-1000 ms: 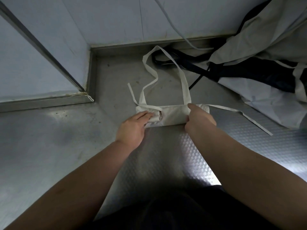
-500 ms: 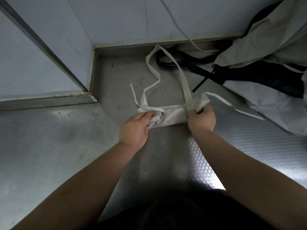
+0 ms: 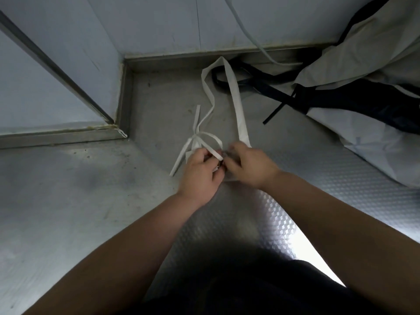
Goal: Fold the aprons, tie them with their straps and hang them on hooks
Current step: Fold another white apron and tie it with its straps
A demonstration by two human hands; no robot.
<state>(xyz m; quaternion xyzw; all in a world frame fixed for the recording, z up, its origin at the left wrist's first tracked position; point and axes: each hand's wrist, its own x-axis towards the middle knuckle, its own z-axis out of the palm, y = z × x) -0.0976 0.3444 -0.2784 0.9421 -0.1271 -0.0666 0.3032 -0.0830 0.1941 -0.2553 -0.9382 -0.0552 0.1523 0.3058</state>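
Note:
A white apron rolled into a small bundle (image 3: 231, 176) lies on the metal surface (image 3: 68, 201), mostly hidden under my two hands. My left hand (image 3: 200, 171) pinches a thin white waist strap (image 3: 210, 151) that crosses over the bundle. My right hand (image 3: 247, 164) holds the bundle and strap from the right, fingertips meeting the left hand. The wide neck loop (image 3: 236, 103) stretches away from the bundle toward the wall. A loose strap end (image 3: 179, 160) trails to the left.
A heap of white aprons (image 3: 363, 64) with dark blue straps (image 3: 272, 87) fills the right back corner. A grey cable (image 3: 250, 35) hangs down the back wall. A wall corner and metal ledge (image 3: 63, 133) stand at the left. An embossed metal strip (image 3: 318, 189) runs under my arms.
My right hand has brought the right strap across the bundle to the left, and both hands have closed together over the roll. The strap that lay out to the right is gone from there.

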